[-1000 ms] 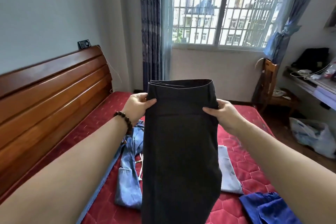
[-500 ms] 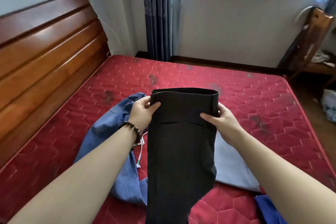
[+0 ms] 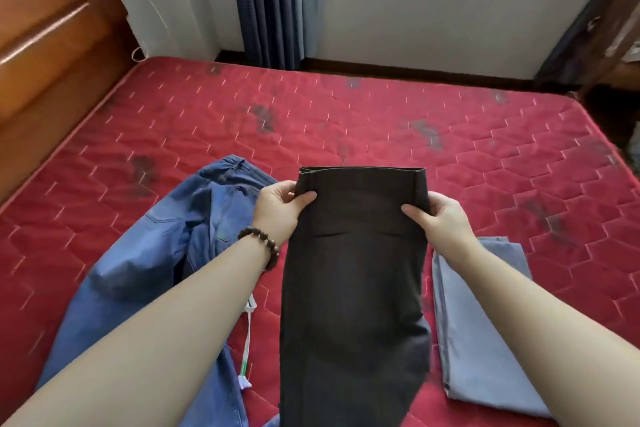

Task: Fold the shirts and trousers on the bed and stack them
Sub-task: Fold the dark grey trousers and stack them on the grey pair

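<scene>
Dark grey trousers (image 3: 353, 288), folded lengthwise, hang from their waistband over the red mattress (image 3: 346, 121). My left hand (image 3: 280, 208) pinches the waistband's left edge and my right hand (image 3: 440, 218) pinches its right edge. Loose blue jeans (image 3: 145, 260) lie crumpled on the bed under my left forearm. A folded light blue garment (image 3: 485, 333) lies flat on the mattress below my right forearm. The trouser legs run out of the frame at the bottom.
A wooden headboard (image 3: 52, 45) stands along the left. Dark blue curtains (image 3: 273, 3) hang at the far wall. A wooden chair (image 3: 609, 45) sits past the bed's far right corner. A white and green drawstring (image 3: 247, 350) trails beside the jeans.
The view has tilted down from the window to the bed. Both hands have lowered the dark trousers toward the mattress, keeping the same grip on the waistband.
</scene>
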{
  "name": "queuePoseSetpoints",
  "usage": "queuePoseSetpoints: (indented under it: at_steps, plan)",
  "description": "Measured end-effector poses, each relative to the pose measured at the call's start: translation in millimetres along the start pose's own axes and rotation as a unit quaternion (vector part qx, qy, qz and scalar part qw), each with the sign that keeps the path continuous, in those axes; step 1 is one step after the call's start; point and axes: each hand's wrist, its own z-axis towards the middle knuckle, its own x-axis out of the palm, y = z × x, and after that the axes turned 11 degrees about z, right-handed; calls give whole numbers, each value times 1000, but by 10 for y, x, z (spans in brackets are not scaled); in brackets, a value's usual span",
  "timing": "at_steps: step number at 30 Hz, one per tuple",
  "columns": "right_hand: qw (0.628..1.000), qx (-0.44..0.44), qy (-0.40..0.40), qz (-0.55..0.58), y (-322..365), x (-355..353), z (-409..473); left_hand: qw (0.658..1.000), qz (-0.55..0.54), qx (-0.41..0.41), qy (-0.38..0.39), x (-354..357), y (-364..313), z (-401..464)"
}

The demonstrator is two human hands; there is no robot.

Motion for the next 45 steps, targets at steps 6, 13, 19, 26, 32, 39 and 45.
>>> queuePoseSetpoints:
  at_steps: [6,13,19,26,32,39,45]
  plan:
    - [997,6,-56,-59,-852,324,802,997,72,4,-32,356,863,876]
    - [943,242,25,-227,-2153,535,1006,863,442,-198,144,645,2347,1003]
    - [923,168,-88,-334,-2377,716,1011,884,428,-181,42,706,2451,1017]
    - [958,87,-67,-264,-2265,768,1225,932,338,-121,-59,825,2321,1165]
    - [898,-84,-60,-427,-2336,960,1177,833,548,68,-35,1231,2266,1134]
    - [847,-105,82,-515,-2780,1108,751,731,663,148,67,1450,2765,707]
    - [842,-39,65,-534,-2822,904,486,738,667,91,45,1568,2726,474]
